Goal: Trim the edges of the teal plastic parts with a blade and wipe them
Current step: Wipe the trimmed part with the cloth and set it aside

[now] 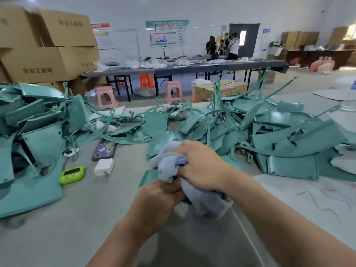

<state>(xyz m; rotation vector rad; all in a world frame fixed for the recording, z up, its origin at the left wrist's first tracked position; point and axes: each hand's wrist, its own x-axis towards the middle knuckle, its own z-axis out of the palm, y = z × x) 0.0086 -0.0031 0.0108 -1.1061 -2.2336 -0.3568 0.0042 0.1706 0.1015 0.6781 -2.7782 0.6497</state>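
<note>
At the near middle of the bench [77, 218], both hands were down on one teal part [148, 176], and most of it was buried: only a flat, matte blue-green corner with a straight edge poked out to the left of the cloth [169, 160]. The cloth was a pale grey-blue rag, bunched and creased, draped over the part and trailing down toward the camera. The right hand [201, 166] sat on top, fingers curled tight into the bunched fabric, a firm grip. The left hand [159, 201] was just below it, touching the rag, fingers folded in underneath; whether they pinched the part's edge or the rag I could not tell, because the fabric covered it. Behind them more teal pieces lay in two heaps: the left heap [38, 132] of broad curved panels, some tilted on edge, and the right heap [279, 135] of panels tangled with long thin curved strips, a few sticking up. All of it was the same dull sea-green, with pale lines along some edges. Between the left heap and the hands lay a dark phone [104, 149], a white charger [104, 166] just nearer, and a lime-green timer [72, 174] beside that. Thin wiggly strands [325, 210] were scattered on the bench at the right
</note>
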